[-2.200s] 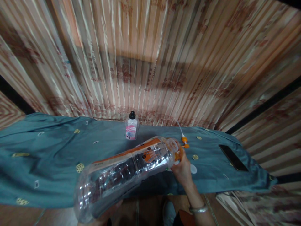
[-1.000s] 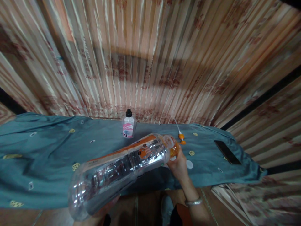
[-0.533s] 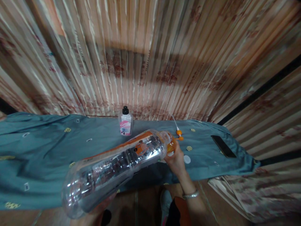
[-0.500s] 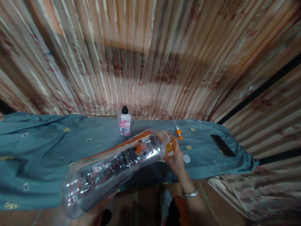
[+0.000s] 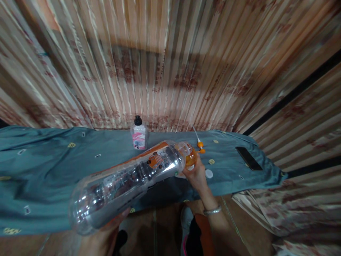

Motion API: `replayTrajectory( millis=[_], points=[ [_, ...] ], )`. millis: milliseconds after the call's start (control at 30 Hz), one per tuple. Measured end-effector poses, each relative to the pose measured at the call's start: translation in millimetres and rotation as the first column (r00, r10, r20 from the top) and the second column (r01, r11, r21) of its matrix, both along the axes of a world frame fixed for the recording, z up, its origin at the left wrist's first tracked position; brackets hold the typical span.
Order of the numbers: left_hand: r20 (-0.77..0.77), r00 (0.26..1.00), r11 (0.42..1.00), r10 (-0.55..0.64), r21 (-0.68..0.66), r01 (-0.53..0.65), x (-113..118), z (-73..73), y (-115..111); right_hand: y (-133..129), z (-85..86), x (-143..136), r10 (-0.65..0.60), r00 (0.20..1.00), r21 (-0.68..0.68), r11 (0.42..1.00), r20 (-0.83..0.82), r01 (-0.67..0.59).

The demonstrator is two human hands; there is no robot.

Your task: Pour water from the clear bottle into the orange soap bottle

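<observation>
A large clear plastic bottle (image 5: 128,181) with an orange-printed label lies tilted across the view, its mouth end to the right and lower. My left hand (image 5: 114,220) supports its base end from below, mostly hidden behind it. Against the mouth of the large bottle sits a small orange see-through bottle (image 5: 191,159), gripped by the fingers of my right hand (image 5: 197,175). Whether liquid runs between the two cannot be made out. Just beyond my right hand lies an orange pump top (image 5: 200,145) with a thin clear tube. A white round cap (image 5: 209,174) rests beside that hand.
A bottle with a black cap and pink label (image 5: 139,138) stands at the table's back. A dark phone (image 5: 248,158) lies to the right on the teal patterned cloth (image 5: 48,167). Behind the table hangs a pleated curtain (image 5: 149,78).
Both bottles stay together, in nearly the same pose. The whole scene sits slightly higher and to the left in view, and more of my left hand shows.
</observation>
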State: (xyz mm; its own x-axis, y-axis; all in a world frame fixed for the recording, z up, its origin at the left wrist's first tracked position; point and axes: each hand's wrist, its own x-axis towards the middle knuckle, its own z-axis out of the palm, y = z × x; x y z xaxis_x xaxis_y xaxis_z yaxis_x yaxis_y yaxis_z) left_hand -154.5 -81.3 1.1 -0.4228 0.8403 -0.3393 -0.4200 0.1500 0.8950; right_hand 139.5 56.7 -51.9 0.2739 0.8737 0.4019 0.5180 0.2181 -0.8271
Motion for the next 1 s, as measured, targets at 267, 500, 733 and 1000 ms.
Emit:
replayTrajectory(
  millis=[267,500,733,1000],
  points=[
    [0.066,0.993,0.993,0.096,0.061,-0.1,19,15.6,11,-1,3.1,2,0.0,1.0,0.013,1.0,0.012,0.0],
    [0.091,0.994,0.987,0.057,0.145,-0.069,30,32.1,20,2,0.0,5,-0.017,1.0,0.032,0.999,0.023,0.016],
    [0.086,0.996,0.978,0.023,0.203,-0.04,32,40.8,26,3,0.4,8,-0.032,0.999,0.017,0.999,0.043,0.032],
    [0.073,0.997,0.982,-0.009,0.19,-0.005,31,42.2,27,2,1.7,7,-0.046,0.998,0.018,0.999,0.034,0.046]
  ],
)
